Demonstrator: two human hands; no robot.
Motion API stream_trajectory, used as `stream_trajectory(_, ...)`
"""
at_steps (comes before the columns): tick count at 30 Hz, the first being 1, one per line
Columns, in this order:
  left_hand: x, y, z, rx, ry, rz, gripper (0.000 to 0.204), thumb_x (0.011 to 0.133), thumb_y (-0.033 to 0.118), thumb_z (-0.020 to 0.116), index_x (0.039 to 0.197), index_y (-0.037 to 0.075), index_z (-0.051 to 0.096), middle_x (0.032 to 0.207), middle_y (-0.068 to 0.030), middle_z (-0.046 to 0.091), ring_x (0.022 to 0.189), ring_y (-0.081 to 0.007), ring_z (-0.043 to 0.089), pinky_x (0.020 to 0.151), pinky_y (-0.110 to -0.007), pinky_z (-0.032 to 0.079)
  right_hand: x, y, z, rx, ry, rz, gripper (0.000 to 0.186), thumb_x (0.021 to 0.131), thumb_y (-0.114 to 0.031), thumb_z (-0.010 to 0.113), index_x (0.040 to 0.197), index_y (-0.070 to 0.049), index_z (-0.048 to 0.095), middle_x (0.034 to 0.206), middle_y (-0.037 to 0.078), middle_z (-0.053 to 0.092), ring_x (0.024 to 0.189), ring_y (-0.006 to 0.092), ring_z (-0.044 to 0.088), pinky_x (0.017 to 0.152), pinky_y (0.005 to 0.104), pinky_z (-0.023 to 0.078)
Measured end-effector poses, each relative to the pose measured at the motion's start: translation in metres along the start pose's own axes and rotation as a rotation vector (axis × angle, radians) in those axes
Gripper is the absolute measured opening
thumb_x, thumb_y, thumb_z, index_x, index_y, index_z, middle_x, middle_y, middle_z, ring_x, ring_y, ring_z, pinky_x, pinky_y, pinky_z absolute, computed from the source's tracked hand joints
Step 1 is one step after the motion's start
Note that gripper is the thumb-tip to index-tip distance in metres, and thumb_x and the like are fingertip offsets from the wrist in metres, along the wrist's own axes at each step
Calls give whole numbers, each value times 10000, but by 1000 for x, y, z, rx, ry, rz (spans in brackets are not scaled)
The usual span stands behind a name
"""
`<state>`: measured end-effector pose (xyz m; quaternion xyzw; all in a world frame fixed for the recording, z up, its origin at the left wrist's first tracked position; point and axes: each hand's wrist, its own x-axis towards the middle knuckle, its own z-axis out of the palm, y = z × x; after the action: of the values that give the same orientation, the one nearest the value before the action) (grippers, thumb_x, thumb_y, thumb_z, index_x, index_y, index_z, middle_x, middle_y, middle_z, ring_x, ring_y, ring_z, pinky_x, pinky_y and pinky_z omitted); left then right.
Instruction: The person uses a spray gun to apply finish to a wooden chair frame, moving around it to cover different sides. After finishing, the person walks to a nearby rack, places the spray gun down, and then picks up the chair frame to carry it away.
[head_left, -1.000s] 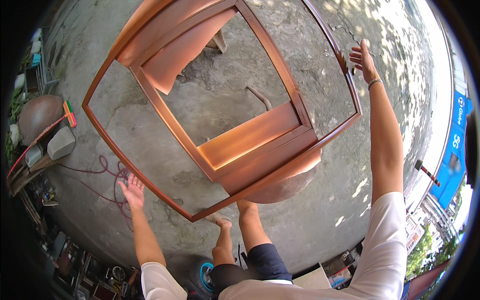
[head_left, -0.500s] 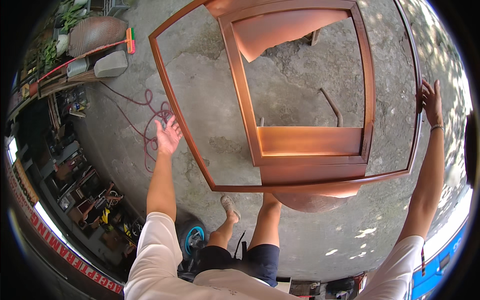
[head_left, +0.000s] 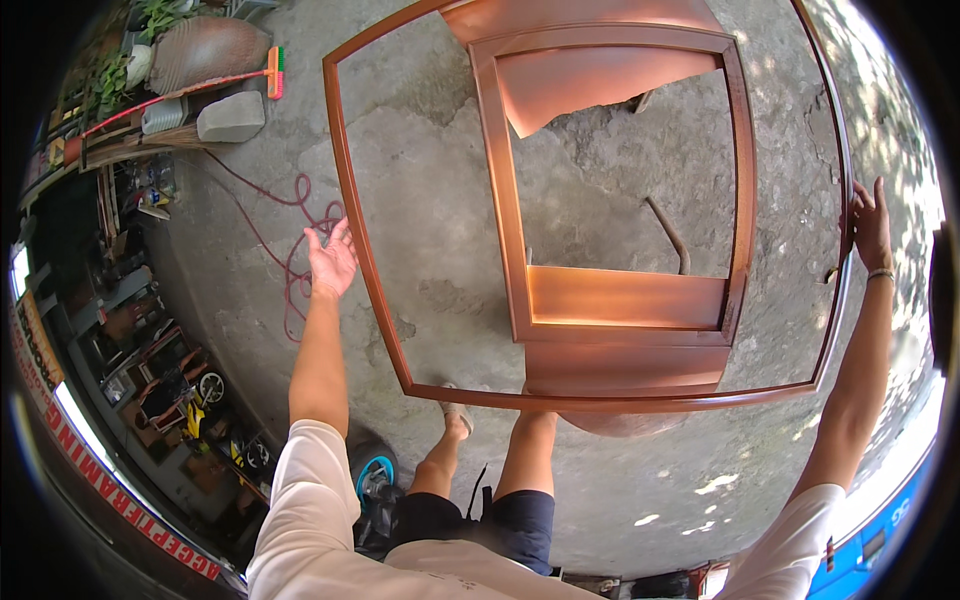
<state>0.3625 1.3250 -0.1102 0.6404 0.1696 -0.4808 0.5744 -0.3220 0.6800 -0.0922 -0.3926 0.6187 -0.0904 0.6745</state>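
Observation:
A large reddish-brown frame (head_left: 364, 262) spans the space in front of me. It overlaps a smaller copper-brown panel frame (head_left: 507, 210) and a copper-coloured sheet (head_left: 628, 368). My left hand (head_left: 332, 262) is palm up at the large frame's left edge, its fingers spread and the tips reaching the rim. At the right edge, my right hand (head_left: 872, 235) grips the rim, with some fingers partly hidden by it and one pointing away from me. A rounded brown object (head_left: 622, 424) shows beneath the near edge, mostly hidden.
Beyond my left hand a red hose (head_left: 303, 200) lies coiled on the concrete floor. Farther left are a long-handled brush (head_left: 275, 73), a stone block (head_left: 231, 117), a clay jar (head_left: 205, 55) and potted plants. A blue-rimmed wheel (head_left: 375, 475) stands beside my legs. A curved stick (head_left: 668, 236) shows through the panel frame.
The large frame has turned slightly clockwise relative to the panel frame, and its near edge has come closer to me. My right hand has moved a little nearer with it.

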Motion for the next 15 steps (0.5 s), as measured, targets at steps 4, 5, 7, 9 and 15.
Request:
stream_trajectory(4,4,14,-9,-71,-74,41,1000,886,851,214,1375,27,503,1316,-65,548,1189,-232,509,1041,-391,368,-10,-6,6,17,60,20,821,858,-812,474,1278,-111,560,744,-21,537,734,162,538,730,311,423)
stream_trajectory(5,3,17,-13,-73,-83,42,1001,886,850,221,1371,21,502,1303,-66,553,1185,-233,512,1037,-391,373,-11,-8,6,-4,59,29,807,857,-814,474,1262,-122,568,748,-24,542,741,161,540,739,311,416)
stream_trajectory(7,-4,22,-17,-76,-96,43,1002,886,848,236,1365,8,500,1277,-70,563,1175,-236,516,1028,-393,385,-16,-16,15,-33,60,47,775,861,-813,465,1226,-139,583,756,-29,550,752,158,543,749,311,406)
stream_trajectory(9,-11,27,-16,-83,-33,54,1009,881,854,237,1370,11,496,1271,-70,559,1176,-245,514,1037,-396,379,-24,-25,21,-48,77,60,743,872,-809,451,1186,-152,599,761,-34,556,760,152,545,753,310,398)
stream_trajectory(15,-68,60,-39,-128,-47,148,1049,869,862,258,1423,-10,435,1408,-92,470,1209,-288,504,1079,-430,372,-55,-76,60,-64,-58,-63,699,912,-785,399,1121,-156,620,764,-40,562,750,132,548,705,293,385)
